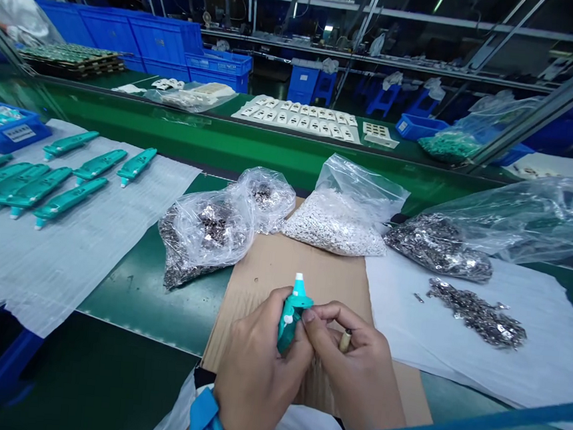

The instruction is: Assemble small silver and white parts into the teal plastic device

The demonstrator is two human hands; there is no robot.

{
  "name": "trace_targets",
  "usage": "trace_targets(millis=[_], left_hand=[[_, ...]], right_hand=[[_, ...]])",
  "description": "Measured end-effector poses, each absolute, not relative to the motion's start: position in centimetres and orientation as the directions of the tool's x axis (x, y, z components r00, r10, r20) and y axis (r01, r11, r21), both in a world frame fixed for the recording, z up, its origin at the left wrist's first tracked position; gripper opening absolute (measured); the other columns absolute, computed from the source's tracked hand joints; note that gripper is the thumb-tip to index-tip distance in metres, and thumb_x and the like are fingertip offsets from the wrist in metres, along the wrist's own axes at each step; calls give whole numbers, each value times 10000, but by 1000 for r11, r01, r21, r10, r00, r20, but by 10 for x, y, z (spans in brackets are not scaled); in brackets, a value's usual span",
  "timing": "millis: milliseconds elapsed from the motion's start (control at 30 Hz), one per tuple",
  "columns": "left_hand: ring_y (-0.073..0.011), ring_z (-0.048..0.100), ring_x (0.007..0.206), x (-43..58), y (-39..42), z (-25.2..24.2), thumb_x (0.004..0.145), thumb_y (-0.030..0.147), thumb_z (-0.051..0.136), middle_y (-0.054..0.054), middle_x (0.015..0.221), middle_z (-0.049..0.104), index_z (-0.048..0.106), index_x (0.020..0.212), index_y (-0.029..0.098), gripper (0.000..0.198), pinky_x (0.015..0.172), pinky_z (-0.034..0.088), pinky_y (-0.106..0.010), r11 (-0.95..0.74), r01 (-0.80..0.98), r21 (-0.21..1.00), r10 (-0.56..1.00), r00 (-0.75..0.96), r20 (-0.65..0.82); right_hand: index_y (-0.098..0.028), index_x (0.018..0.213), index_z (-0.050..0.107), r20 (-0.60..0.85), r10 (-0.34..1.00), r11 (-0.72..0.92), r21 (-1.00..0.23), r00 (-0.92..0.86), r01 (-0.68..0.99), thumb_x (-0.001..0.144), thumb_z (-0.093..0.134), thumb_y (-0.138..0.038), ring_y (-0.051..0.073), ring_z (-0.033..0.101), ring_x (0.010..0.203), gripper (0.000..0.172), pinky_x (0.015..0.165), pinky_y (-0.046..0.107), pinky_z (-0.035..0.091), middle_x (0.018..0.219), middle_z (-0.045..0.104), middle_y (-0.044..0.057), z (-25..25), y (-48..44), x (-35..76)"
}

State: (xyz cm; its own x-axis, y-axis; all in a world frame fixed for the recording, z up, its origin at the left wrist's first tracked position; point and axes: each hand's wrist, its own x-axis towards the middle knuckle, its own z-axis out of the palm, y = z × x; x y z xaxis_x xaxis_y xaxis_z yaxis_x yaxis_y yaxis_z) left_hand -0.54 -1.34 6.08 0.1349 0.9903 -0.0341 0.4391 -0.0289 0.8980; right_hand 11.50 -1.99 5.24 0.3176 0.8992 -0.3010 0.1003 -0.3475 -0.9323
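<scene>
My left hand [263,367] grips a teal plastic housing [287,332] with a pale conical tip pointing away from me. A small white round part shows on its side. My right hand [354,355] is closed, thumb and forefinger pinched against the housing's right edge; whatever lies between those fingertips is too small to make out. A thin rod with a tan end [345,340] sticks out between the curled fingers of that hand. Both hands are above a sheet of brown cardboard [307,264]. A blue band [206,419] circles my left wrist.
Several teal housings [69,201] lie on white sheeting at left, near a blue bin [17,134]. Bags of metal pieces [204,234] and white parts [336,223] stand behind the hands. Loose metal clips [478,315] are at right. A blue cord [428,429] crosses the foreground.
</scene>
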Motion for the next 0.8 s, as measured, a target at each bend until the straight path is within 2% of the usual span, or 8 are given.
trace_targets(millis=[100,200,367,500,633,800], left_hand=[[-152,641,665,-7,-11,65,961,277,502,17,780,674,599,1013,243,115,565,425,-215,28,381,924,984,151,-91],[-152,631,655,-9,-11,68,961,288,502,15,767,664,595,987,238,108,564,427,-213,44,347,937,981,160,-105],[-179,653,705,-10,-11,68,954,286,504,-12,801,683,584,975,231,99,584,440,-228,38,340,940,977,186,-107],[-204,665,752,-12,-9,65,959,281,481,-28,807,681,579,992,226,117,585,436,-237,36,384,922,980,169,-109],[-192,650,718,-12,-8,63,954,285,490,-21,778,670,591,991,214,128,595,436,-240,22,371,928,982,167,-90],[-147,622,641,-12,-7,56,957,355,518,15,714,641,605,1003,207,178,607,486,-220,170,190,967,960,190,-207]], right_hand=[[-176,801,735,-292,932,-311,-949,216,56,757,738,-480,111,483,567,306,501,211,391,727,615,17,50,-20,119],[-180,779,753,-260,949,-269,-963,177,31,771,743,-460,162,590,708,281,591,223,481,812,663,44,49,-19,122],[-173,791,731,-330,932,-330,-944,150,-24,758,773,-486,154,589,693,318,604,218,497,763,665,28,48,-18,123],[-172,784,704,-373,922,-362,-926,107,-110,754,779,-503,140,576,653,341,581,204,481,665,607,-7,48,-17,120],[-167,775,695,-383,918,-362,-915,104,-180,722,807,-493,130,557,600,349,546,207,457,662,626,1,46,-15,116],[-169,787,718,-386,920,-363,-904,66,-225,770,742,-566,133,562,537,399,528,225,464,571,597,-6,44,-15,121]])
